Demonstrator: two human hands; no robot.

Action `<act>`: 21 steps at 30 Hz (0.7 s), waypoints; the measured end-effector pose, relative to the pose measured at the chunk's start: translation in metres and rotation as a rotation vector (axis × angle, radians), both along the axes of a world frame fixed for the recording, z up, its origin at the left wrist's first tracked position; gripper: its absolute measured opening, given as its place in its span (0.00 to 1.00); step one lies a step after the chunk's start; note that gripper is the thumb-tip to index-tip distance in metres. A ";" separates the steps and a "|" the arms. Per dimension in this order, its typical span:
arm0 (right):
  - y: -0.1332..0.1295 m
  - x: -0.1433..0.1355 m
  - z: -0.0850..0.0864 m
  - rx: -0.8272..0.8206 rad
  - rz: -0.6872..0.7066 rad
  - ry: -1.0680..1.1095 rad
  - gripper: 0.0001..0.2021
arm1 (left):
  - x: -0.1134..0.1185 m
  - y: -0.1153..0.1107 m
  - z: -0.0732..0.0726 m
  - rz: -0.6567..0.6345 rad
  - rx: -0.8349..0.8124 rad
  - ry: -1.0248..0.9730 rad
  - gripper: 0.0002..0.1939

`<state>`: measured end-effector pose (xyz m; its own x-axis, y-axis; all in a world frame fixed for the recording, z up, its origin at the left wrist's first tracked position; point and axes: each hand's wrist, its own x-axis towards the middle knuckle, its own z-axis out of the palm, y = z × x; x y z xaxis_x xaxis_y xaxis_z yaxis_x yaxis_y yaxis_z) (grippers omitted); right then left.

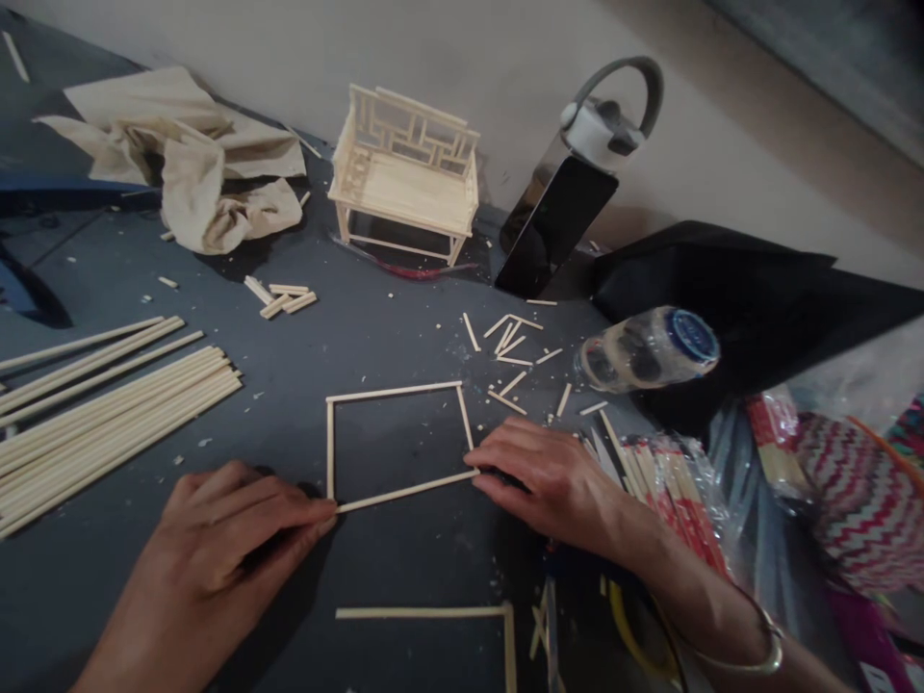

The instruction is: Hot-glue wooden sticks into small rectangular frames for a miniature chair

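Observation:
A rectangular frame of thin wooden sticks lies on the dark table in front of me. My left hand has its fingertips pressed together at the frame's near left corner. At the near right corner, my right hand pinches the stick end between thumb and fingers. Closer to me lies an L-shaped pair of joined sticks, partly cut off by the picture's lower edge. Short cut stick pieces are scattered beyond the frame. A small bench model made of sticks stands at the back.
Long wooden sticks lie in a bundle on the left. A crumpled beige cloth is behind them. A phone leans on a lidded bottle; a clear bottle lies nearby. Red-wrapped stick packs sit beside my right forearm.

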<state>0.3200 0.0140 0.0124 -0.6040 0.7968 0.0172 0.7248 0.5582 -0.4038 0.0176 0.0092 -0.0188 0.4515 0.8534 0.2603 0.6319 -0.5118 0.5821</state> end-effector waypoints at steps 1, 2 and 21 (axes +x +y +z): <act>0.000 0.000 0.000 0.003 -0.004 0.002 0.07 | 0.000 0.000 0.000 0.000 -0.004 0.000 0.10; 0.000 0.000 0.000 0.007 -0.011 0.001 0.07 | 0.001 0.000 0.000 0.001 -0.008 0.000 0.10; -0.006 0.006 0.003 -0.024 -0.072 0.015 0.09 | -0.004 -0.002 -0.006 0.017 -0.055 0.056 0.10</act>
